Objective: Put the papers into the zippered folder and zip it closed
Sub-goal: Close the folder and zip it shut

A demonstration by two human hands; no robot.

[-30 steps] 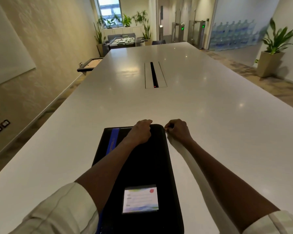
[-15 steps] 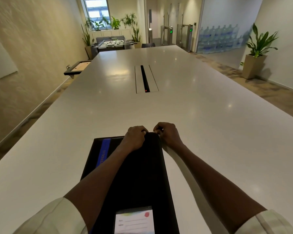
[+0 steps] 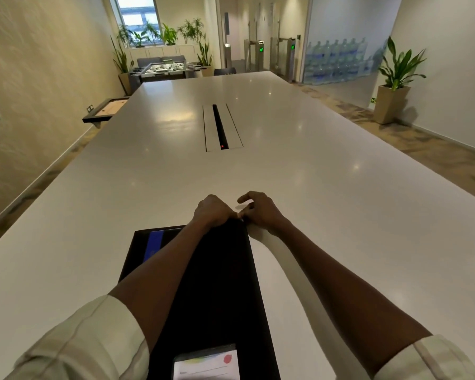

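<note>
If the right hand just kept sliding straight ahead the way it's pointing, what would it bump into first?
Probably nothing soon. The right hand points away along the bare white table. The cable slot lies ahead but slightly left, so it may pass beside it; depth is hard to judge.

The zippered folder (image 3: 217, 283) is lying at the near edge of the surface (image 3: 340, 201), running away from the person. Both hands are resting at its far right corner, the left hand (image 3: 213, 212) just left of the right hand (image 3: 261, 211). A label (image 3: 206, 364) is sitting on the folder's near end.
</note>
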